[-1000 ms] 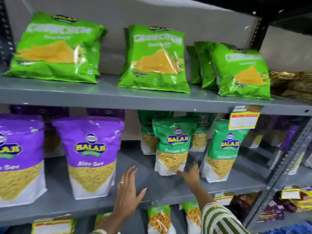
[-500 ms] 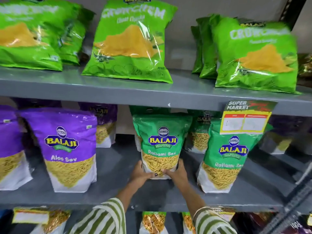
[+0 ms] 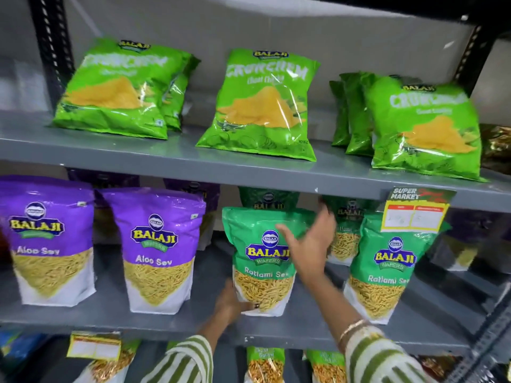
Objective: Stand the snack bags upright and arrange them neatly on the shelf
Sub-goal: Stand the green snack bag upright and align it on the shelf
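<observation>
- Upper shelf (image 3: 171,156): three front Crunchem bags (image 3: 260,106), light green, leaning back along its front edge; at least one more stands behind the left one, and about three are packed edge-on behind the right one.
- Middle shelf (image 3: 110,313): two purple Aloo Sev pouches (image 3: 157,250) upright towards its left end, with more purple pouches dim behind them.
- Same shelf, centre to right: two green Ratlami Sev pouches in front, the held pouch (image 3: 260,261) and its neighbour (image 3: 387,269), and at least two more behind.
- A price tag (image 3: 417,210) hangs from the upper shelf's front edge, right.
- Left hand (image 3: 229,301): curled against the held pouch's lower left corner, gripping it.
- Right hand (image 3: 309,244): fingers spread wide, palm at the pouch's upper right edge; whether it touches, I cannot tell.
- The held pouch stands upright near the middle shelf's front edge.
</observation>
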Demonstrator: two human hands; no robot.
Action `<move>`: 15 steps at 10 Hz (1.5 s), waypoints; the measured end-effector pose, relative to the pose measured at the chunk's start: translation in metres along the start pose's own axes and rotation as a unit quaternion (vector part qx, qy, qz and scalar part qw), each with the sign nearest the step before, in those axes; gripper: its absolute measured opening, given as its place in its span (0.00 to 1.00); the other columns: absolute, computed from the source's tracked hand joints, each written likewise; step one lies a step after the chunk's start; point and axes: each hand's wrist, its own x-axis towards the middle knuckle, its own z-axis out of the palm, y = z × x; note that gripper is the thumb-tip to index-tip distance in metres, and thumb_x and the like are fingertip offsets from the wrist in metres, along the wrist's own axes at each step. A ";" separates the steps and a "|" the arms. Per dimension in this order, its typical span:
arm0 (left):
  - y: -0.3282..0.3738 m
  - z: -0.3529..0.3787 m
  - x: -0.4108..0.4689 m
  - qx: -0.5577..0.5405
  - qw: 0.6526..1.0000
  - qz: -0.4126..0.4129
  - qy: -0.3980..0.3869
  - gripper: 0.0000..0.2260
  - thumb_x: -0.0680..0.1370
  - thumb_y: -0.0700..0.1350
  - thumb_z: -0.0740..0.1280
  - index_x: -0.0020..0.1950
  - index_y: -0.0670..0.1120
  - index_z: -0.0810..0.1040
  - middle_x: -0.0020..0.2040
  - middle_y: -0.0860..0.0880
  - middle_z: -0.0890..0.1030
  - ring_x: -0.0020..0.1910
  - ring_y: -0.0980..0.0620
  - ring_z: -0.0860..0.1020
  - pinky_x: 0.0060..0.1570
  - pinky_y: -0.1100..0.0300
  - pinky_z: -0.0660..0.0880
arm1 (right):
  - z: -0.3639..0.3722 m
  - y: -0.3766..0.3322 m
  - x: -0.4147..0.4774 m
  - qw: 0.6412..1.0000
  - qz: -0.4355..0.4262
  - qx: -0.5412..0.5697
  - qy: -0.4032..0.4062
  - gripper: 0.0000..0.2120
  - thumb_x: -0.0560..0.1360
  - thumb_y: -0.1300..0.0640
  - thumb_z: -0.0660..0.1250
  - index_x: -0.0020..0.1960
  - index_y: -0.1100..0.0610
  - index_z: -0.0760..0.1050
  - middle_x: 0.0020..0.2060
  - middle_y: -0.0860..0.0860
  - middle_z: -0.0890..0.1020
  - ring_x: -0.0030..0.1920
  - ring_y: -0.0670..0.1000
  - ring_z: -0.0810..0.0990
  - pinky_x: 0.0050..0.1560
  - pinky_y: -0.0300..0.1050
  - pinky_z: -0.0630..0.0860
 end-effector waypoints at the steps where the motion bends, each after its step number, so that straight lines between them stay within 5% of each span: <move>1: -0.003 0.003 0.002 -0.046 0.999 0.000 -0.005 0.41 0.51 0.45 0.78 0.61 0.42 0.67 0.62 0.42 0.76 0.58 0.49 0.74 0.52 0.63 0.73 | -0.008 -0.054 0.029 0.972 -0.079 -0.158 -0.157 0.20 0.72 0.42 0.64 0.40 0.61 0.74 0.46 0.63 0.78 0.57 0.61 0.77 0.64 0.55 0.70; 2: -0.002 0.003 0.000 -0.018 1.000 -0.007 0.000 0.29 0.62 0.38 0.77 0.60 0.41 0.69 0.58 0.45 0.78 0.54 0.51 0.74 0.52 0.62 0.71 | 0.026 -0.086 0.053 0.905 -0.043 -0.215 -0.365 0.14 0.76 0.47 0.61 0.53 0.57 0.76 0.52 0.58 0.79 0.57 0.58 0.77 0.58 0.47 0.74; 3: -0.005 0.003 0.005 -0.001 1.000 -0.028 0.007 0.27 0.62 0.42 0.77 0.57 0.43 0.70 0.58 0.45 0.79 0.55 0.48 0.76 0.60 0.54 0.73 | 0.046 -0.080 0.059 0.888 -0.082 -0.310 -0.329 0.10 0.77 0.53 0.56 0.47 0.59 0.72 0.38 0.50 0.75 0.44 0.52 0.73 0.42 0.37 0.70; 4: -0.030 0.011 0.033 0.012 0.999 -0.048 0.017 0.31 0.54 0.51 0.76 0.54 0.46 0.72 0.58 0.44 0.81 0.57 0.45 0.78 0.62 0.46 0.73 | 0.050 -0.090 0.075 0.871 0.158 0.243 -0.398 0.22 0.79 0.48 0.50 0.54 0.69 0.67 0.43 0.45 0.78 0.45 0.47 0.75 0.46 0.33 0.70; 5: -0.032 0.014 0.036 0.023 0.998 -0.061 0.026 0.32 0.53 0.52 0.75 0.54 0.46 0.72 0.58 0.44 0.81 0.57 0.44 0.78 0.63 0.44 0.72 | 0.052 -0.079 0.073 0.880 -0.146 -0.300 -0.339 0.23 0.76 0.47 0.61 0.67 0.56 0.67 0.65 0.51 0.74 0.65 0.55 0.72 0.67 0.47 0.68; 6: -0.015 0.009 0.021 0.050 0.997 -0.061 0.026 0.27 0.57 0.50 0.76 0.52 0.47 0.71 0.58 0.45 0.80 0.59 0.44 0.77 0.65 0.44 0.70 | 0.041 -0.083 0.053 0.876 -0.051 -0.236 -0.418 0.25 0.74 0.49 0.66 0.69 0.54 0.66 0.66 0.55 0.74 0.62 0.56 0.75 0.62 0.46 0.71; 8: 0.002 0.008 0.003 0.075 0.995 -0.047 0.038 0.22 0.63 0.49 0.76 0.50 0.47 0.70 0.58 0.44 0.80 0.59 0.44 0.76 0.64 0.46 0.70 | 0.038 -0.076 0.055 0.914 -0.014 -0.212 -0.346 0.22 0.73 0.43 0.64 0.61 0.56 0.73 0.53 0.58 0.81 0.45 0.55 0.77 0.44 0.45 0.71; 9: 0.001 0.003 0.005 0.078 0.996 -0.033 0.022 0.26 0.60 0.50 0.77 0.53 0.44 0.71 0.57 0.43 0.80 0.58 0.43 0.77 0.62 0.48 0.73 | 0.025 -0.068 0.048 0.933 -0.004 -0.192 -0.303 0.22 0.70 0.38 0.64 0.46 0.58 0.74 0.39 0.57 0.79 0.43 0.54 0.75 0.42 0.45 0.70; 10: -0.012 -0.005 0.019 0.057 0.998 -0.013 -0.012 0.40 0.47 0.56 0.76 0.56 0.45 0.72 0.60 0.43 0.80 0.58 0.46 0.78 0.62 0.47 0.74 | 0.010 -0.011 0.033 0.986 0.022 -0.111 -0.124 0.35 0.65 0.37 0.69 0.58 0.64 0.69 0.52 0.61 0.78 0.59 0.58 0.73 0.66 0.54 0.65; 11: -0.013 -0.007 0.021 0.053 0.998 -0.016 -0.017 0.40 0.47 0.53 0.78 0.57 0.45 0.73 0.61 0.43 0.80 0.59 0.45 0.78 0.62 0.48 0.74 | 0.009 0.041 0.009 0.992 0.082 0.000 -0.095 0.50 0.61 0.41 0.75 0.72 0.63 0.56 0.70 0.61 0.66 0.71 0.58 0.63 0.73 0.56 0.60; 12: 0.003 -0.001 0.005 0.075 0.997 -0.012 0.013 0.26 0.61 0.40 0.78 0.56 0.40 0.74 0.59 0.39 0.80 0.57 0.45 0.78 0.53 0.57 0.74 | 0.019 0.099 -0.030 0.916 0.205 0.107 -0.328 0.47 0.61 0.53 0.79 0.71 0.58 0.56 0.70 0.57 0.68 0.66 0.54 0.69 0.63 0.45 0.72; 13: 0.006 0.007 0.002 0.102 0.994 -0.011 0.022 0.22 0.65 0.37 0.75 0.57 0.38 0.75 0.58 0.39 0.80 0.52 0.48 0.77 0.47 0.61 0.69 | 0.023 0.114 -0.045 0.884 0.223 0.099 -0.399 0.49 0.51 0.49 0.81 0.66 0.58 0.62 0.62 0.53 0.74 0.60 0.51 0.73 0.50 0.37 0.72; 14: 0.007 0.014 0.001 0.113 0.993 -0.005 0.023 0.19 0.67 0.37 0.74 0.56 0.39 0.74 0.56 0.40 0.78 0.47 0.53 0.72 0.45 0.63 0.67 | 0.034 0.138 -0.049 0.909 0.210 0.090 -0.349 0.64 0.33 0.34 0.76 0.64 0.60 0.66 0.54 0.50 0.75 0.59 0.51 0.73 0.53 0.40 0.67; 15: 0.010 0.014 -0.001 0.120 0.992 -0.001 0.030 0.21 0.67 0.38 0.74 0.58 0.37 0.74 0.57 0.40 0.78 0.48 0.50 0.75 0.45 0.62 0.68 | 0.032 0.137 -0.050 0.908 0.215 0.083 -0.350 0.55 0.44 0.41 0.81 0.65 0.60 0.66 0.57 0.53 0.76 0.60 0.50 0.73 0.55 0.40 0.67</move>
